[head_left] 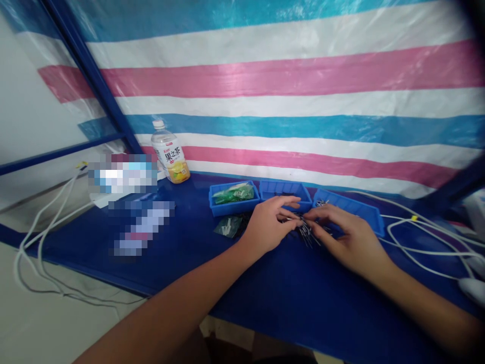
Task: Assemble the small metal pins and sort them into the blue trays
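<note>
Both my hands rest on a dark blue table (265, 298) over a small heap of thin metal pins (308, 233). My left hand (267, 222) pinches a pin between thumb and fingertips, fingers curled. My right hand (346, 237) meets it from the right, fingertips pressed on the same pins. Behind the hands stand three blue plastic bins: the left bin (233, 198) holds green-tinted plastic bags, the middle bin (285, 191) and the right bin (352, 208) show little of their contents. A small clear bag (228, 226) lies in front of the left bin.
A drink bottle (170, 151) with yellow liquid stands at the back left. White cables (420, 237) loop across the table's right side, and more cables (41, 237) hang off the left edge. A striped tarp (288, 91) walls the back. Blurred-out items lie left of centre.
</note>
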`<state>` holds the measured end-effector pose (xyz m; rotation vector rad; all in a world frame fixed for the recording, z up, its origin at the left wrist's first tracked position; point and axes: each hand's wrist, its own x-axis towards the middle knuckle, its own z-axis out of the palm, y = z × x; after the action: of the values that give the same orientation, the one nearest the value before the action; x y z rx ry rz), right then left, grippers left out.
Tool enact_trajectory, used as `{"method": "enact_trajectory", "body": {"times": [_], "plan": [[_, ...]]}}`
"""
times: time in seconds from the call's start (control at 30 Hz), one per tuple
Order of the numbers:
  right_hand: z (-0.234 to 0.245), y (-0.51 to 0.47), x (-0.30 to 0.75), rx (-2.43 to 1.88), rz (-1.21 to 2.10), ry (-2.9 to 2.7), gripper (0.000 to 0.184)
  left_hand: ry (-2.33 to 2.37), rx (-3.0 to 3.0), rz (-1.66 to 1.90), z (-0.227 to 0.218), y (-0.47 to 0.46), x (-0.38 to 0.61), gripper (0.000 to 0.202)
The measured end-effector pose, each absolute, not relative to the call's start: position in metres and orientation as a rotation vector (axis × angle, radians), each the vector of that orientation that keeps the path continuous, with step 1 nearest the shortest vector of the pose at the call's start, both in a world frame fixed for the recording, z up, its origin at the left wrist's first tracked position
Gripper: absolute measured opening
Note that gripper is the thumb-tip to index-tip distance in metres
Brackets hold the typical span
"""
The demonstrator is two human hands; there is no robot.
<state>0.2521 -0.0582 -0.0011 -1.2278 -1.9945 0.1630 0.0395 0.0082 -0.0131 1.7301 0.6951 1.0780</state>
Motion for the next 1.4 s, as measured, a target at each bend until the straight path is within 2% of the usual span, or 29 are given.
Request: {"method": "enact_trajectory", "body": {"times": [0.2, 0.43, 0.63, 0.83, 0.97, 1.03, 1.2, 1.4], "plan": [[-0.006, -0.057, 0.251, -1.287, 0.23, -1.97, 0.013, 0.709, 1.71, 1.115, -0.006, 0.004, 0.038, 0.057], [-0.019, -0.052, 0.252, -1.307, 0.602, -1.75, 0.027, 0.653, 1.633, 1.109, -0.004, 0.002, 0.038, 0.067], [-0.017, -0.052, 0.255, -1.367, 0.741, -1.704, 0.03, 0.593, 1.526, 1.09, -0.004, 0.002, 0.04, 0.067], [-0.006, -0.055, 0.249, -1.316, 0.871, -1.627, 0.032, 0.65, 1.548, 1.09, -0.005, 0.003, 0.04, 0.052], [-0.006, -0.056, 0.246, -1.324, 0.894, -1.596, 0.032, 0.648, 1.735, 1.144, -0.009, 0.006, 0.039, 0.025], [-0.005, -0.056, 0.245, -1.313, 0.882, -1.61, 0.032, 0.624, 1.778, 1.161, -0.011, 0.007, 0.039, 0.018], [-0.003, -0.057, 0.244, -1.276, 0.851, -1.628, 0.031, 0.597, 1.801, 1.152, -0.01, 0.006, 0.039, 0.016], [-0.002, -0.056, 0.245, -1.251, 1.075, -1.3, 0.031, 0.763, 1.899, 1.095, -0.005, 0.005, 0.036, 0.026]]}}
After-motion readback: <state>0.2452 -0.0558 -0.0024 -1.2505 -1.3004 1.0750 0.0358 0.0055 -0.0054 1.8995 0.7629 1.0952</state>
